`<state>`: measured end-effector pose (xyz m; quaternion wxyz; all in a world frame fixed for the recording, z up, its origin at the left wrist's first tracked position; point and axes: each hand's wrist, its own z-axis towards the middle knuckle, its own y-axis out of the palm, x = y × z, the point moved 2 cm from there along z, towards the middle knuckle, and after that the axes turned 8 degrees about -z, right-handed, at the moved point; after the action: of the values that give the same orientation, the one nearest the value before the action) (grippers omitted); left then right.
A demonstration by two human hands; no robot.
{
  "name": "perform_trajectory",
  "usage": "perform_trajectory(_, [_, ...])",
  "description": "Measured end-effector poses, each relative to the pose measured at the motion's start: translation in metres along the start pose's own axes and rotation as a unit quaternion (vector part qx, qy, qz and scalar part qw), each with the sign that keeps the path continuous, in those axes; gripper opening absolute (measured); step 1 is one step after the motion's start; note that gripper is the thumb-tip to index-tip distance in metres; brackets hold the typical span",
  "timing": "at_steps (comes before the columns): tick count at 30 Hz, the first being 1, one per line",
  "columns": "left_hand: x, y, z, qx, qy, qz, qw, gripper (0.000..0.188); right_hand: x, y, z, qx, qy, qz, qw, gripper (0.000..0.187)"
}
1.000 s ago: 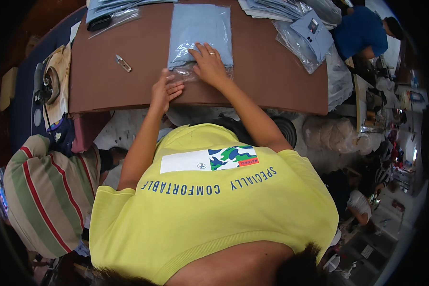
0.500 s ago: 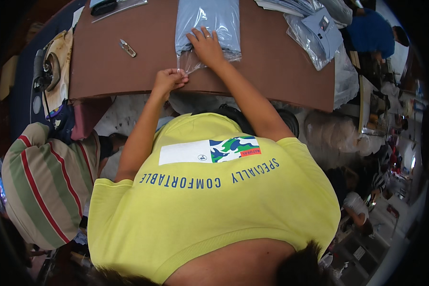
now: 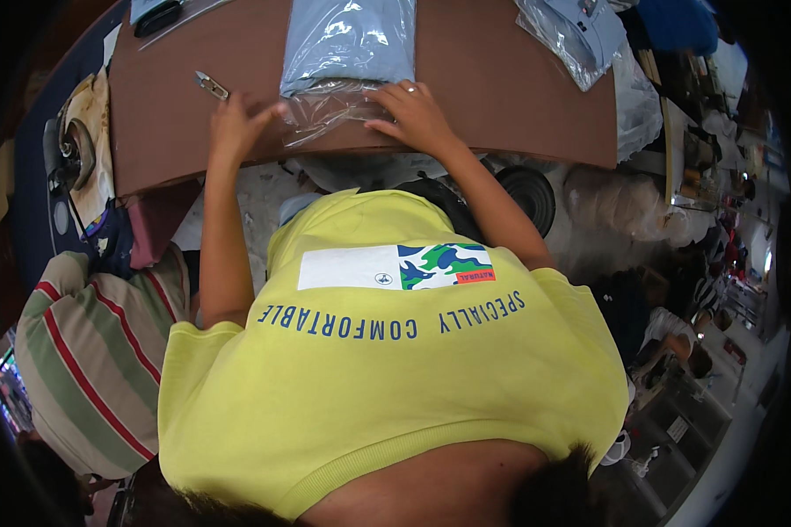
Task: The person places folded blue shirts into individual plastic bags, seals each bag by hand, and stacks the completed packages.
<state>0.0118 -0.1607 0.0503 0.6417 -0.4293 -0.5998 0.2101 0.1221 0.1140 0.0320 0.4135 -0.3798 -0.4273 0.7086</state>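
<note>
Having left the near edge of the clear bag (image 3: 323,109), the left hand (image 3: 239,127) is now standing farther left, just beside the snips (image 3: 211,85), its grip open and holding nothing. The right hand (image 3: 413,116) is reaching over the bag's near right edge, thumb and fingers parting in an open grip. Enclosing folded light-blue cloth (image 3: 350,42), the bag is lying mid-counter (image 3: 501,105).

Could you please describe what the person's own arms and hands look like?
Both forearms are bare below the short, plain yellow sleeves of a yellow shirt. The left hand and right hand are ungloved. A small, shiny ring sits on a finger of the right hand; no watch or bracelet shows on either wrist.
</note>
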Motion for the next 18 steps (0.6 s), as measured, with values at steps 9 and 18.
perform_trajectory(9, [0.060, 0.122, 0.083, 0.038, 0.454, 0.172, 0.873, 0.061, -0.025, 0.023, 0.011, 0.057, -0.122, -0.095, 0.986, 0.006])
perform_trajectory(18, [0.071, 0.128, 0.077, 0.086, 0.439, 0.123, 0.886, 0.060, -0.039, 0.010, -0.032, 0.064, -0.186, -0.118, 0.973, 0.010])
